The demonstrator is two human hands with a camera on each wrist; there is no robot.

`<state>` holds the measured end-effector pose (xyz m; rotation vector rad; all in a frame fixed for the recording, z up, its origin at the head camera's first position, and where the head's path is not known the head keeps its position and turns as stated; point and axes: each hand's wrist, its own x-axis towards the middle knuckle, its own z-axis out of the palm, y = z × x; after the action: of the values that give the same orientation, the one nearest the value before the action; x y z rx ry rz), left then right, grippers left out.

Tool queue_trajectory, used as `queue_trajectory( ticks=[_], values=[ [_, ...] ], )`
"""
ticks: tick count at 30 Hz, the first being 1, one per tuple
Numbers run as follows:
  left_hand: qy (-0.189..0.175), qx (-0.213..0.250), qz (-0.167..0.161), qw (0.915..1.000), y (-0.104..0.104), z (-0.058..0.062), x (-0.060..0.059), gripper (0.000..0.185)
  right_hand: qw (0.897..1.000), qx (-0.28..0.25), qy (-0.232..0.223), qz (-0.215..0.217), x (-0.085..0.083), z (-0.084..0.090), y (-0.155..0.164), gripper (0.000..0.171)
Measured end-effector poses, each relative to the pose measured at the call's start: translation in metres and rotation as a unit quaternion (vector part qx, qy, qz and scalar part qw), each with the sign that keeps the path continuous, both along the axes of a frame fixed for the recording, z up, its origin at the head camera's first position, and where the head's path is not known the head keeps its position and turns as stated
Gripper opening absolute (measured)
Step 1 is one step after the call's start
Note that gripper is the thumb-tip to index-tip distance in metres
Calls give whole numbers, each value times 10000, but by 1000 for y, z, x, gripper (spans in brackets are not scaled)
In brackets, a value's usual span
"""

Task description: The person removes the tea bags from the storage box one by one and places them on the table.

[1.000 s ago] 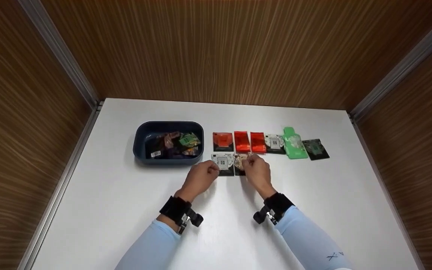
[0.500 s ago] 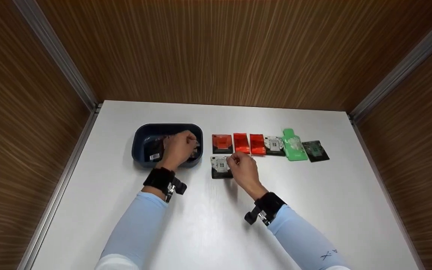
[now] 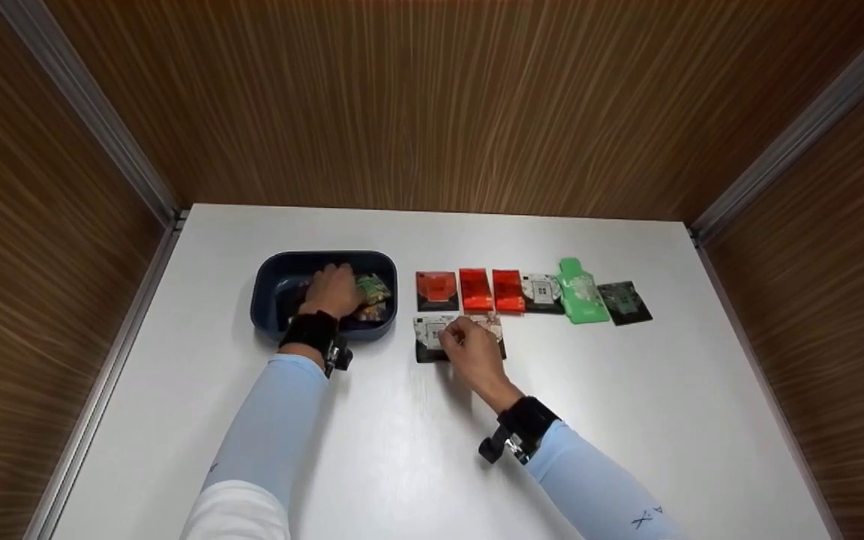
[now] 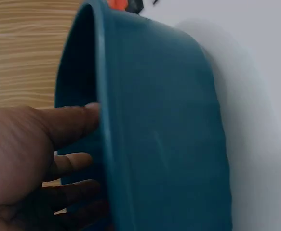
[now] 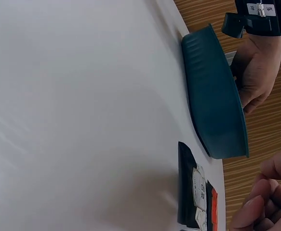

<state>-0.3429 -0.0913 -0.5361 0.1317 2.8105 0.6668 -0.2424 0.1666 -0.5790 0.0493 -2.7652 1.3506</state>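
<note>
**A:** What are the hands doing on your end?

**B:** I see my left hand [image 3: 333, 291] reaching down into the dark blue tub [image 3: 267, 289]. In the left wrist view its fingers [image 4: 73, 126] lie fairly straight and spread, passing over the tub's rim; I cannot make out anything pinched between them, so I read it as relaxed. Its fingertips are among the mixed sachets [image 3: 370, 292] lying in the tub.

**A:** And the right?

**B:** My right hand [image 3: 468, 346] rests low over the front row on the bench [image 3: 402, 450], fingers curled. It covers the seam between a black-and-white sachet [image 3: 426, 337] and a pale patterned sachet [image 3: 493, 327] just beside it. Whether it grips either one I cannot tell; the right wrist view shows only bent fingers [image 5: 260, 207] above the sachet edge.

**A:** What lies beyond them?

**B:** Behind the front pair runs a back row, close together: a black sachet with a red centre [image 3: 436, 290], two red sachets [image 3: 475, 289] side by side, another black-and-white one [image 3: 541, 291], a green pouch with a spout [image 3: 580, 289], and a dark sachet [image 3: 625, 301] at the right end. The tub stands just left of both rows. Wood-grain walls [image 3: 432, 105] close in the bench on three sides.
</note>
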Motion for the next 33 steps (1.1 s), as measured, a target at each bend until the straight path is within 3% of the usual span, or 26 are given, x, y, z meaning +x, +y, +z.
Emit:
queue_trajectory(
  ticks=[7,13,16,23,33],
  values=[
    [-382,-125,-14,9992,-5,0,2,73,10000,-38,-78,33,5,0,-1,10],
    [-106,-209,50,9997,-6,-1,3,72,9998,-92,-139,144,7,-2,0,10],
    [122,-200,126,9996,-7,0,3,62,9998,-69,-126,157,7,-3,1,10],
    [360,118,374,9986,-15,10,0,14,9993,-161,-285,164,8,-2,4,9],
    [380,1040,1170,9869,-20,27,15,16,9993,-234,-246,146,9,-1,9,9]
  ],
)
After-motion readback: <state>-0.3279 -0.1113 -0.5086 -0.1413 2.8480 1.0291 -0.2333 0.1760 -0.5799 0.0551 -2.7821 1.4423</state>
